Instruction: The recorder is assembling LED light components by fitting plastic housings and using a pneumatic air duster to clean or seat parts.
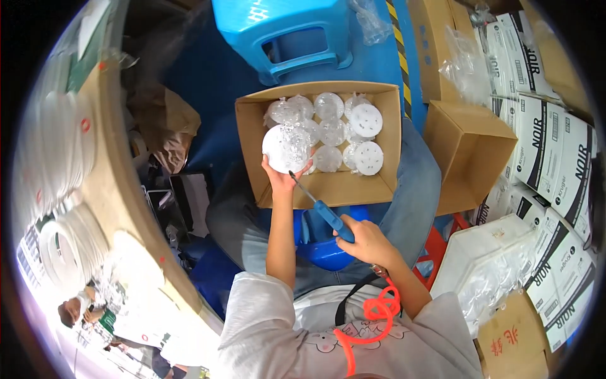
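My left hand (282,177) is closed around the lower edge of a round white piece (278,150), partly covered by clear, crinkled plastic. It is held over the near left part of an open cardboard box (252,183). In my right hand (366,242) is a blue-handled screwdriver-like tool (328,216) with a thin metal shaft. Its dark tip points at the near edge of the white piece; whether they touch I cannot tell. Several clear plastic-wrapped round pieces (329,106) lie in the box, with white discs (368,158) showing at its right side.
A blue plastic stool (284,31) stands beyond the box. An open carton (467,151) and stacked white cartons (549,151) are to the right. A workbench (136,196) with white round parts runs along the left. A coiled orange cord (382,307) hangs from my right wrist.
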Tool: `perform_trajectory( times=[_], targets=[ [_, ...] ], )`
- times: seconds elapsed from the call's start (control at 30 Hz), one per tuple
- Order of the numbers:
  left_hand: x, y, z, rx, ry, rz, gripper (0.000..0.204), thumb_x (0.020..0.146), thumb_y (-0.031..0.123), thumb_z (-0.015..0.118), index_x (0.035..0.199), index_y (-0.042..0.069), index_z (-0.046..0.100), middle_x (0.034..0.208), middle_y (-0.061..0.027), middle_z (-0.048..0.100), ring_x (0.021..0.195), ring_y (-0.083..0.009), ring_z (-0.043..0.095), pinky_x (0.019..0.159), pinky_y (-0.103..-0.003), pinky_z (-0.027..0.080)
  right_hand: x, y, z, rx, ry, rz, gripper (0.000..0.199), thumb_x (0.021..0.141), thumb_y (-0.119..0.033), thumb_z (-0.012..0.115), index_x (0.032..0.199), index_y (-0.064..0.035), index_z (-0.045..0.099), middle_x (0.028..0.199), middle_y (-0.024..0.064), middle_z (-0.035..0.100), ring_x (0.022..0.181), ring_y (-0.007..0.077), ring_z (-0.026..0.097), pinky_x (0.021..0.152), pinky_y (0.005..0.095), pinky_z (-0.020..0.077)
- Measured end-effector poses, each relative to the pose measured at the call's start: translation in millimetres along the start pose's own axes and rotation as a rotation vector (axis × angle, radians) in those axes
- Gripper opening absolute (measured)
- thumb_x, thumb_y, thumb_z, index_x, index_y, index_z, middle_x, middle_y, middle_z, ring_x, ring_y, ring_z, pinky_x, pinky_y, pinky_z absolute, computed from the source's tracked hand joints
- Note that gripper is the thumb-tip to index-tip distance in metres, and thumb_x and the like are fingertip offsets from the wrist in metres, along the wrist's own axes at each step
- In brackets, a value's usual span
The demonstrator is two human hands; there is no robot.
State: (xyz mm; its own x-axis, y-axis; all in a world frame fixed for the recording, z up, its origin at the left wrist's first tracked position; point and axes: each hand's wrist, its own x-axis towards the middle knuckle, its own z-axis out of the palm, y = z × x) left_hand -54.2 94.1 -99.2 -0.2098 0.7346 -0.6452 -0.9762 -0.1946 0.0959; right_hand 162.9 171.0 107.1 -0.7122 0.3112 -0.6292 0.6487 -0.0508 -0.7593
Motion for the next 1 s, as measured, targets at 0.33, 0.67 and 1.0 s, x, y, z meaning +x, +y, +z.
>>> perform_trajectory(
  times=[0.33, 0.67, 1.0],
  targets=[
    [-98, 22, 25, -0.019, -0.288, 0.096, 0.098, 0.063, 0.057, 0.066, 0.142, 0.019, 0.024, 0.146, -0.0183, 0.022, 0.13, -0.0545, 0.018, 0.094, -0.069, 0.03, -69, 5, 3, -0.051, 0.046, -0.102, 0.029, 0.075, -0.027, 0.062, 0.093, -0.0063, 0.054, 0.073, 0.0214, 0.061, 0.071, 0.0403, 0.059, 0.064, 0.0485, 0.0453],
    [-125, 18, -7, 0.073, -0.369, 0.144, 0.104, 0.057, 0.056, 0.071, 0.142, 0.019, 0.024, 0.146, -0.0192, 0.021, 0.128, -0.0567, 0.019, 0.092, -0.072, 0.031, -85, 5, 12, -0.057, 0.053, -0.174, 0.031, 0.077, -0.03, 0.061, 0.096, -0.0059, 0.055, 0.07, 0.0226, 0.059, 0.07, 0.0422, 0.058, 0.064, 0.0488, 0.0448],
    [-114, 18, -3, 0.267, -0.129, 0.26, 0.074, 0.077, 0.057, 0.053, 0.136, 0.017, 0.035, 0.134, -0.0098, 0.044, 0.119, -0.0331, 0.046, 0.086, -0.054, 0.046, -104, -11, 40, -0.211, -0.026, -0.217, 0.035, 0.076, -0.029, 0.062, 0.099, -0.004, 0.053, 0.074, 0.0221, 0.061, 0.07, 0.0416, 0.059, 0.066, 0.0517, 0.0444]
  ],
)
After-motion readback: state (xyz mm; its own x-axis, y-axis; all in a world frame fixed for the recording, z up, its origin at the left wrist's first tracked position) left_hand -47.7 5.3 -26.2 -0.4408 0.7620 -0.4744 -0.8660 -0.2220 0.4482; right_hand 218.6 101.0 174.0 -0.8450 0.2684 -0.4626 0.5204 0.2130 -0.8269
